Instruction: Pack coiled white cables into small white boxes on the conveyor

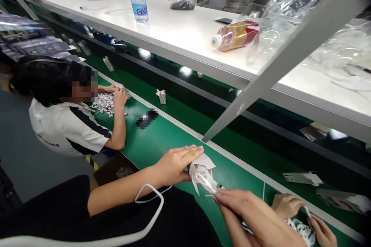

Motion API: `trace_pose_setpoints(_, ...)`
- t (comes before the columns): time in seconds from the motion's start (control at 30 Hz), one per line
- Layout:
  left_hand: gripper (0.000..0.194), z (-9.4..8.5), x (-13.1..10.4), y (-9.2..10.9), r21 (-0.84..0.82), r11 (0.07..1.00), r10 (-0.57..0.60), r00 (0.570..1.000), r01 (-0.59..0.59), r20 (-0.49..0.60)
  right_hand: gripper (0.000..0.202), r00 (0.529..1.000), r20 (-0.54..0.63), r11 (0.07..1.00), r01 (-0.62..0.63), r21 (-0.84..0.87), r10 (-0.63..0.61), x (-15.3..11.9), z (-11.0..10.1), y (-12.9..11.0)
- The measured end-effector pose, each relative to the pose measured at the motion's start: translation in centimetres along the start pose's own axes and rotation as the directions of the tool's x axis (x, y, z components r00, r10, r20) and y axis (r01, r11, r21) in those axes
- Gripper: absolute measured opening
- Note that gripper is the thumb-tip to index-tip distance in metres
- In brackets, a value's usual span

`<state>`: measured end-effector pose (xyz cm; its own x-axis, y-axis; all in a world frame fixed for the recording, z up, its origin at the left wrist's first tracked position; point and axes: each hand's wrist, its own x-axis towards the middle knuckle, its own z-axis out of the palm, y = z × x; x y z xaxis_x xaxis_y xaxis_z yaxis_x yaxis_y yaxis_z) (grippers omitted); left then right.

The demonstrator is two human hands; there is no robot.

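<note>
Near the middle of the head view, my left hand (176, 164) is wrapped round a small white box (199, 168) with its flaps open toward me. From the right, my right hand (246, 210) pinches the end of a whitish wrapped piece (207, 181) at the box's mouth. How far that piece reaches into the box is hidden. Both hands are above the green table (145, 142). A white cable (153, 220) loops in front of the black clothing below my left forearm.
On the left a person (66, 115) works beside a pile of small parts (106, 104). Another person's hands (290, 206) hold a white strip at lower right. A slanted metal post (246, 92) rises to a white shelf (179, 27) with bottles. Small boxes lie on the green belt (185, 112).
</note>
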<state>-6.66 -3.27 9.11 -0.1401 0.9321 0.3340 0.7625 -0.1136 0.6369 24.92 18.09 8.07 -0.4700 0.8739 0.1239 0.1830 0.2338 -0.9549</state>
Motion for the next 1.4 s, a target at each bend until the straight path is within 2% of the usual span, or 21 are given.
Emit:
trace_pose_setpoints(0.1,0.058,0.0,0.0,1.5,0.051,0.998,0.040,0.999,-0.042,0.034,0.027,0.994,-0.103,0.999,0.035,0.009,-0.034,2.7,-6.7,7.1)
trace_pose_setpoints(0.13,0.057,0.1,-0.1,1.9,0.061,0.997,0.052,0.998,-0.055,0.038,0.029,0.987,-0.128,0.996,0.095,-0.006,-0.095,3.3,-8.9,9.7)
trace_pose_setpoints(0.17,0.056,0.1,-0.1,2.4,0.067,0.996,0.061,0.997,-0.064,0.041,0.028,0.985,-0.132,0.994,0.103,-0.036,-0.107,3.8,-10.8,12.2)
trace_pose_setpoints(0.27,0.056,0.4,-0.2,3.4,0.064,0.996,0.062,0.997,-0.065,0.045,0.026,0.991,-0.115,0.995,0.057,-0.079,-0.066,4.0,-14.6,17.9)
trace_pose_setpoints(0.33,0.055,0.5,-0.3,3.8,0.053,0.998,0.042,0.998,-0.045,0.056,0.022,0.989,-0.142,0.998,0.020,-0.067,-0.029,3.7,-15.5,19.5)
trace_pose_setpoints(0.47,0.055,0.8,-0.5,4.0,0.058,0.998,-0.002,0.993,-0.005,0.120,0.015,0.974,-0.222,0.998,-0.056,-0.017,0.051,3.1,-15.8,20.6)
trace_pose_setpoints(0.6,0.059,1.6,-1.2,3.8,0.047,0.996,0.061,0.976,-0.073,0.207,0.010,0.951,-0.244,0.979,-0.203,-0.032,0.190,3.0,-17.1,22.9)
trace_pose_setpoints(0.67,0.062,2.2,-1.7,3.7,0.023,0.995,0.090,0.968,-0.098,0.236,0.009,0.953,-0.248,0.981,-0.190,-0.035,0.176,3.2,-17.5,23.1)
trace_pose_setpoints(0.73,0.064,2.7,-2.1,3.7,0.006,0.995,0.099,0.967,-0.103,0.237,0.009,0.976,-0.214,0.996,-0.060,-0.067,0.045,3.6,-16.8,21.3)
trace_pose_setpoints(0.77,0.065,2.8,-2.2,3.7,0.000,0.995,0.100,0.969,-0.102,0.224,0.011,0.983,-0.164,0.994,0.063,-0.093,-0.078,3.6,-15.9,19.4)
trace_pose_setpoints(0.8,0.067,2.9,-2.2,3.8,-0.002,0.995,0.097,0.975,-0.098,0.198,0.014,0.969,-0.103,0.970,0.211,-0.119,-0.223,3.4,-14.3,16.9)
trace_pose_setpoints(0.83,0.069,2.8,-2.2,3.9,-0.006,0.996,0.088,0.983,-0.088,0.164,0.021,0.924,-0.008,0.915,0.377,-0.143,-0.382,2.9,-12.2,13.8)
trace_pose_setpoints(0.87,0.071,2.7,-2.1,4.1,-0.016,0.997,0.078,0.989,-0.077,0.125,0.026,0.856,0.055,0.840,0.516,-0.167,-0.514,2.0,-9.7,10.3)
trace_pose_setpoints(0.9,0.073,2.5,-1.9,4.3,-0.033,0.997,0.067,0.994,-0.065,0.085,0.028,0.798,0.068,0.774,0.598,-0.210,-0.598,0.7,-6.7,6.6)
trace_pose_setpoints(0.97,0.074,2.0,-1.6,4.6,-0.084,0.995,0.047,0.999,-0.046,0.010,0.028,0.794,0.033,0.718,0.565,-0.406,-0.606,-2.6,-0.5,-0.8)
trace_pose_setpoints(1.0,0.074,1.8,-1.5,4.7,-0.115,0.992,0.042,0.999,-0.044,-0.020,0.024,0.787,0.074,0.698,0.582,-0.417,-0.612,-4.4,2.3,-4.0)
trace_pose_setpoints(1.07,0.074,1.4,-1.3,5.0,-0.154,0.987,0.034,0.998,-0.043,-0.058,0.023,0.777,0.119,0.673,0.601,-0.431,-0.618,-7.2,6.5,-9.1)
trace_pose_setpoints(1.1,0.075,1.2,-1.3,5.1,-0.160,0.986,0.032,0.997,-0.042,-0.066,0.023,0.770,0.159,0.653,0.616,-0.442,-0.618,-8.1,7.7,-10.9)
trace_pose_setpoints(1.2,0.076,1.1,-1.2,5.1,-0.151,0.987,0.041,0.997,-0.050,-0.063,0.024,0.719,0.287,0.584,0.686,-0.434,-0.633,-8.5,8.9,-13.4)
trace_pose_setpoints(1.4,0.071,1.2,-1.4,5.0,-0.097,0.991,0.089,0.994,-0.095,-0.065,0.037,0.657,0.462,0.498,0.754,-0.429,-0.596,-7.5,9.4,-12.5)
